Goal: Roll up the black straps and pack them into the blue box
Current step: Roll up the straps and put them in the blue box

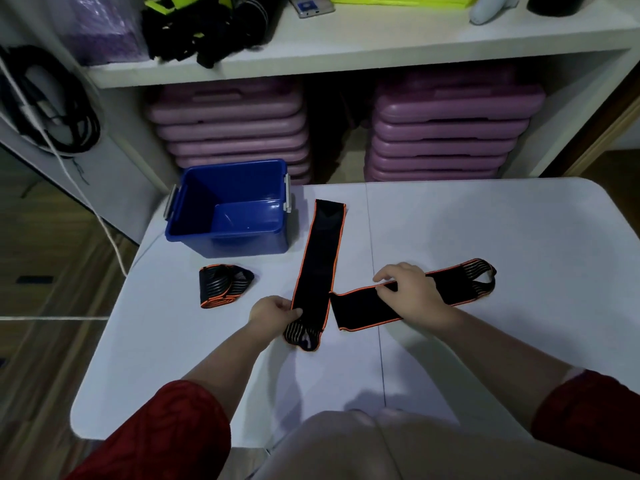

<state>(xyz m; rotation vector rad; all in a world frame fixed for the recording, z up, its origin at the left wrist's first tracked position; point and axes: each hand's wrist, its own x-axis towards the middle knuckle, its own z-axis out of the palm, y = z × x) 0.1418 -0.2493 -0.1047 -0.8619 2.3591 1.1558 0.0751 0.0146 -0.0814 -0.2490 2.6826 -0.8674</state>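
Two black straps with orange edges lie flat on the white table (485,237). One strap (320,258) runs from near the blue box toward me; my left hand (273,311) pinches its near, striped end. The other strap (460,289) stretches to the right; my right hand (407,289) rests on its middle, fingers gripping its upper edge. A third strap (223,285), rolled up, sits on the table left of my left hand. The blue box (228,237) stands open and empty at the table's far left corner.
Behind the table is a white shelf unit (346,53) with stacked purple boards (443,133) below and black and yellow gear (194,26) above. Black cables (59,105) and a white cord (86,202) hang at the left. The table's left edge drops to a wooden floor.
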